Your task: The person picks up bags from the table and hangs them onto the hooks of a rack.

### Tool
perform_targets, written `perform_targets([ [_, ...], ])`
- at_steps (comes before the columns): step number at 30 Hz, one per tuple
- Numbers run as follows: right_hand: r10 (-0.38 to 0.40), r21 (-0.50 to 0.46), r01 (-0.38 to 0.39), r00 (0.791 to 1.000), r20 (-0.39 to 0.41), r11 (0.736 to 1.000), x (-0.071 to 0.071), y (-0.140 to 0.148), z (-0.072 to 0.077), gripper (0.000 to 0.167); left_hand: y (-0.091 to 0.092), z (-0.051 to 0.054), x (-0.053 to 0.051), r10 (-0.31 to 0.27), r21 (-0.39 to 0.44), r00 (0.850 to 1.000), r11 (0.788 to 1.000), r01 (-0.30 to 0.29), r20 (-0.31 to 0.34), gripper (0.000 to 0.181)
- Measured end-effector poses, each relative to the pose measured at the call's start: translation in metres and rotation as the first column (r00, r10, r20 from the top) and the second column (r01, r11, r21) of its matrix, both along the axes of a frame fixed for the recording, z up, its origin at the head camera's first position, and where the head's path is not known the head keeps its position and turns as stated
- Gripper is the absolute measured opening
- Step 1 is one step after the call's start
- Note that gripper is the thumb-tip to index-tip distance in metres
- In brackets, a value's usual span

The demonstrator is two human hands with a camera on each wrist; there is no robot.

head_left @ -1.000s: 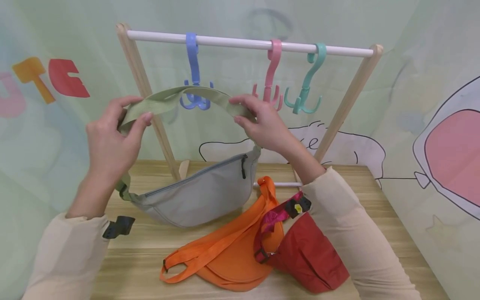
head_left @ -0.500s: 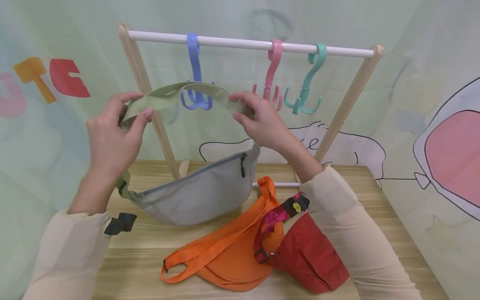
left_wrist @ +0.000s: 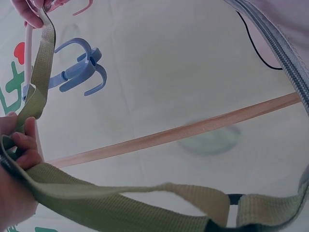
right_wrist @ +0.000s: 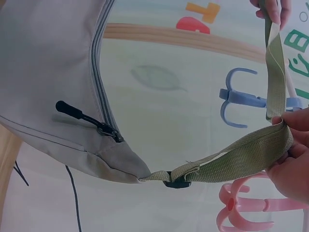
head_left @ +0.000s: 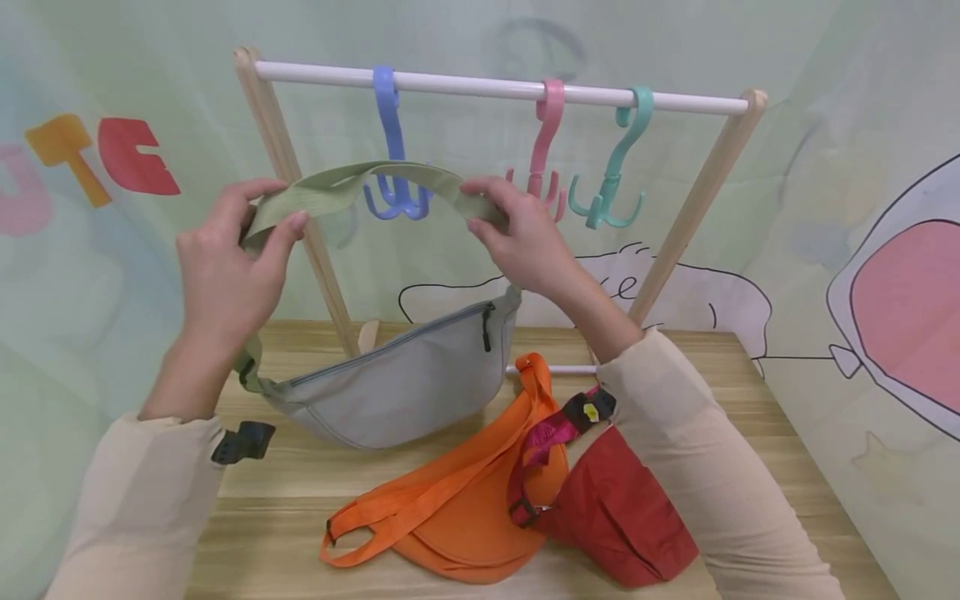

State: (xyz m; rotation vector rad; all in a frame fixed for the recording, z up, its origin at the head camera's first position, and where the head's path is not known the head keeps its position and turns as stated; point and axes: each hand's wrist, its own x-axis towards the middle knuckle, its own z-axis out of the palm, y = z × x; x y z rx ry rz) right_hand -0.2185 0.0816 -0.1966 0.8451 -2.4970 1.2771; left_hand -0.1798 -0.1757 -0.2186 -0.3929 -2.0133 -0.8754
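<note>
A grey waist bag [head_left: 405, 383] hangs by its light green strap [head_left: 330, 196] between my two hands. My left hand [head_left: 232, 267] pinches the strap's left part between thumb and fingers. Farther right, my right hand [head_left: 528, 242] pinches the other side of it. The strap arches up between them, in front of the blue hook hanger [head_left: 388, 125]. Behind my right hand hangs a pink hook hanger [head_left: 547, 133], partly covered by it. The bag's zipper [right_wrist: 99, 72] looks zipped along its top edge, its black pull [right_wrist: 70, 110] near the right end.
A white rod [head_left: 465, 85] on wooden posts [head_left: 693, 208] carries the hangers, including a green one [head_left: 626, 150] at right. On the wooden table [head_left: 255, 517] lie an orange waist bag [head_left: 472, 517] and a red bag [head_left: 622, 508] against each other. Printed fabric walls stand around.
The strap between my hands has risen slightly, and the grey bag has come up a little with it. Both hands keep their grip. The blue hanger has shifted slightly to the right.
</note>
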Motion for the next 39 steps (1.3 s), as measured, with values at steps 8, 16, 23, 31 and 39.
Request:
perform_targets([
  [8, -0.018, -0.001, 0.018, 1.000, -0.012, 1.000, 0.0007, -0.0008, 0.0022, 0.038, 0.0003, 0.0006, -0.0006, -0.011, -0.003, 1.000, 1.000, 0.011, 0.003, 0.029],
  [16, -0.022, 0.004, 0.022, 1.000, 0.020, 1.000, -0.0003, -0.0014, 0.0025, 0.040, -0.0007, 0.0004, -0.0025, -0.015, -0.007, 1.000, 1.000, 0.015, 0.006, 0.029],
  [23, -0.027, 0.014, 0.026, 0.999, 0.036, 1.000, -0.0025, -0.0025, 0.0024, 0.040, -0.0009, -0.0004, -0.0043, -0.011, -0.010, 1.000, 1.000, 0.011, 0.003, 0.028],
  [31, -0.025, 0.016, 0.025, 0.999, 0.030, 1.000, -0.0024, -0.0040, 0.0028, 0.040, -0.0018, -0.0007, -0.0051, 0.000, -0.011, 1.000, 1.000, 0.000, 0.006, 0.028],
  [39, -0.024, 0.029, 0.023, 0.999, 0.038, 0.999, -0.0036, -0.0054, 0.0043, 0.041, -0.0039, -0.0012, -0.0076, 0.007, -0.015, 1.000, 1.000, -0.007, -0.001, 0.028],
])
